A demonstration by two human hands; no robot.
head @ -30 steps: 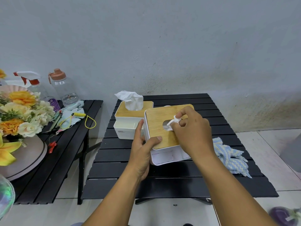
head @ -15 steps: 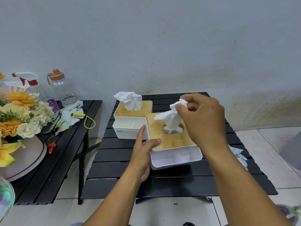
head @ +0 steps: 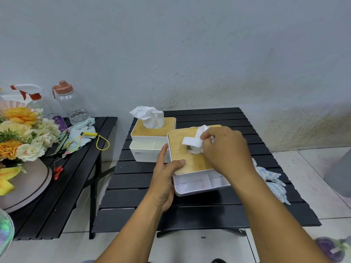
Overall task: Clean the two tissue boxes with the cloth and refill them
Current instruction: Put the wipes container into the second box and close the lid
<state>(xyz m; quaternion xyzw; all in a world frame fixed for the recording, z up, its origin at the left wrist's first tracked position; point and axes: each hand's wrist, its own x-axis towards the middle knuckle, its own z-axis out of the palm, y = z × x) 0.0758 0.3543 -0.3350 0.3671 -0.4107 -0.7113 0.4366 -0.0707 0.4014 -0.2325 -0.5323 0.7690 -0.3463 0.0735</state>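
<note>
Two white tissue boxes with wooden lids stand on the black slatted table [head: 190, 215]. The far box [head: 150, 147] has a tissue sticking up from its lid. The near box [head: 191, 168] is held at its left side by my left hand [head: 164, 179], thumb on the lid. My right hand [head: 226, 150] pinches the white tissue [head: 192, 142] that comes out of the near box's slot, low over the lid. The blue and white cloth [head: 273, 181] lies on the table to the right, partly hidden by my right arm.
A second black table [head: 57, 205] at the left holds a flower arrangement [head: 20, 137], a spray bottle [head: 34, 99], a clear water bottle [head: 70, 103], a light cloth and a yellow cord [head: 89, 137]. A wall stands close behind. Tiled floor lies to the right.
My right hand drew the tissue up out of the near box's slot, then came back down to the lid with it. My left hand stayed on the box.
</note>
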